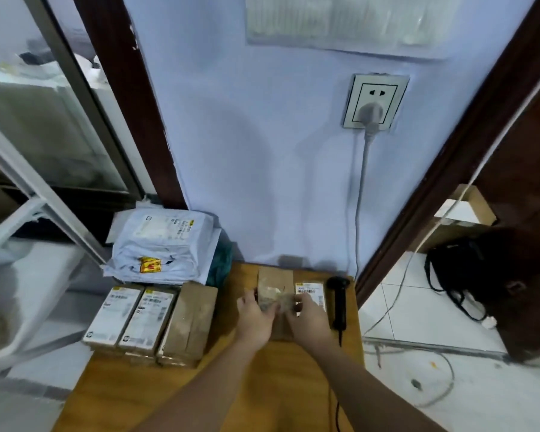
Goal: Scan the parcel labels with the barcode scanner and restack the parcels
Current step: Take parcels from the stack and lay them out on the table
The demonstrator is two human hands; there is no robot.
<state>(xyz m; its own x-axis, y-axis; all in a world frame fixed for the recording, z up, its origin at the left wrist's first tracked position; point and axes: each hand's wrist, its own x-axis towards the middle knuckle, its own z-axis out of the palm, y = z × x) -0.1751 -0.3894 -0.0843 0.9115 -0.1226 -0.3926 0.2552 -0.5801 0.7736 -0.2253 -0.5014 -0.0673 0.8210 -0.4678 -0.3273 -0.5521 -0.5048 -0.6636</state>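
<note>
A brown taped cardboard parcel [275,283] lies at the far middle of the wooden table [113,391]. My left hand [255,318] grips its left side and my right hand [309,316] grips its right side. Just right of it a parcel's white barcode label [310,291] faces up. The black barcode scanner [339,302] lies beside that, at the table's right edge, with neither hand on it. On the left, three box parcels [152,322] lie side by side; two show white labels, one is plain brown.
A pile of grey mailer bags [164,244] sits behind the boxes against the wall. A wall socket [375,102] holds a plug whose cable drops behind the table. To the right, loose cables [418,363] and a black bag [468,269] lie on the tiled floor.
</note>
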